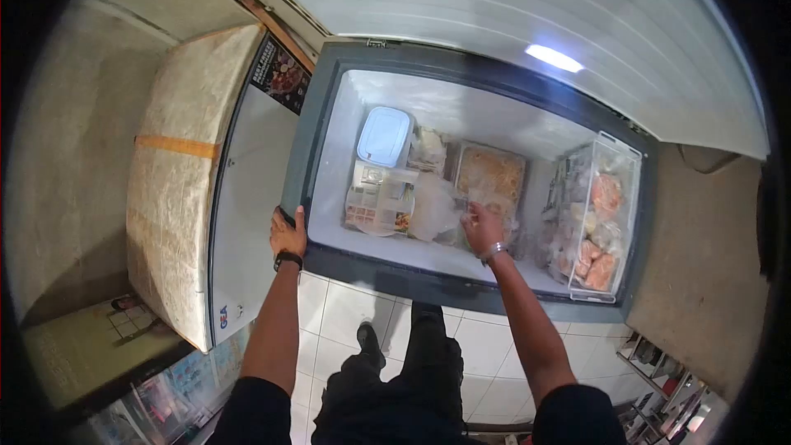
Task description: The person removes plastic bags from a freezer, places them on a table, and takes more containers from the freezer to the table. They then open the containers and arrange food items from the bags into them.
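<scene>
Our left hand (pixel 287 235) grips the chest freezer (pixel 306 144) rim, fingers curled; our right hand (pixel 483 229) fingers clutch a clear frozen bag (pixel 434 208).

The rim (pixel 395 268) of the freezer is smooth grey plastic, matt, and the inner walls are rough with white frost. The raised lid (pixel 511 8) is ribbed white sheet with a gloss (a lamp glares off it). The plastic bag (pixel 432 206) is clear, crinkled and shiny, and the wire basket (pixel 636 152) is white-coated. The quilted cloth cover (pixel 177 198) is matt; the floor tiles (pixel 346 313) are glossy.
</scene>
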Action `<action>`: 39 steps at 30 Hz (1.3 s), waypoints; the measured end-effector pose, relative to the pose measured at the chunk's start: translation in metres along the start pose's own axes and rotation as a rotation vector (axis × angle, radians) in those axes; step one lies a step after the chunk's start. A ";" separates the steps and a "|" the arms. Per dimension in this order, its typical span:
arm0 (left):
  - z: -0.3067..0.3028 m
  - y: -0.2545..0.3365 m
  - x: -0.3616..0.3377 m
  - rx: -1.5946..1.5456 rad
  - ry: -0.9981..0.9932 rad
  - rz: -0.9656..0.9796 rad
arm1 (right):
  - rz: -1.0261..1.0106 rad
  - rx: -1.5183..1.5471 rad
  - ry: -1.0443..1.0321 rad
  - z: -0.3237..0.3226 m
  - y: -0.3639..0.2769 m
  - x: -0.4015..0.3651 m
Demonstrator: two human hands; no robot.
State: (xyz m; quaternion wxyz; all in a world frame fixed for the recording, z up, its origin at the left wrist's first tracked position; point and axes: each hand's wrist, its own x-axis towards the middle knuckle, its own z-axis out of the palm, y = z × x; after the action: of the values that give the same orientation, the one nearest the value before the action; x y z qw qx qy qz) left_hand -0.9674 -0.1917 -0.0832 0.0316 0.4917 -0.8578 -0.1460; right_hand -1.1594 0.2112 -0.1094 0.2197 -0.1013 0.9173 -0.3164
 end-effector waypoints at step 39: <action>0.001 -0.007 0.002 -0.169 0.044 0.142 | 0.471 1.026 0.046 0.169 -0.074 0.192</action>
State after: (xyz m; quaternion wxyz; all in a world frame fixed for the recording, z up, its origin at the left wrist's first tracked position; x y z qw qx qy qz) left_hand -0.9624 -0.1966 -0.0866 0.1020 0.4282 -0.8743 -0.2046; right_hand -1.2465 0.0002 -0.2470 0.2854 0.2329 0.6485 -0.6662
